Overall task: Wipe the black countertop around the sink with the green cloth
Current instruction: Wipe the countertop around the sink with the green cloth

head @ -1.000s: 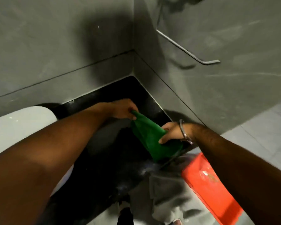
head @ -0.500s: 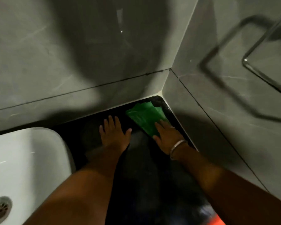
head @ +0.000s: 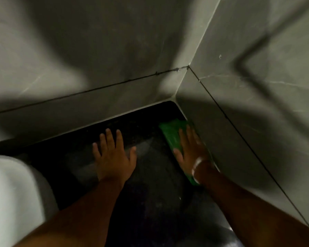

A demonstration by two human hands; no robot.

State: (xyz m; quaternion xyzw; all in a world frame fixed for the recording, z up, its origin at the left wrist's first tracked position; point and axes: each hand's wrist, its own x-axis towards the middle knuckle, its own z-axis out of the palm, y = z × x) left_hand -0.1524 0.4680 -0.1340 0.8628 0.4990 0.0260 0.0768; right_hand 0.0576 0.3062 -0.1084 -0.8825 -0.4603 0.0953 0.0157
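Observation:
The green cloth [head: 170, 132] lies flat on the black countertop [head: 150, 193], along the right wall near the back corner. My right hand [head: 191, 154], with a bangle at the wrist, presses flat on the cloth with fingers spread; part of the cloth is hidden under the palm. My left hand [head: 113, 155] rests flat on the bare countertop to the left, fingers apart, holding nothing. The white sink [head: 12, 193] sits at the left edge.
Grey tiled walls [head: 96, 59] meet in a corner [head: 175, 97] just behind the cloth and close off the counter at the back and right. The shadow of a rail falls on the right wall [head: 248, 68].
The cloth went from being held up between both hands to lying on the counter. My right hand has slid with it along the right wall, toward me. My left hand stays planted.

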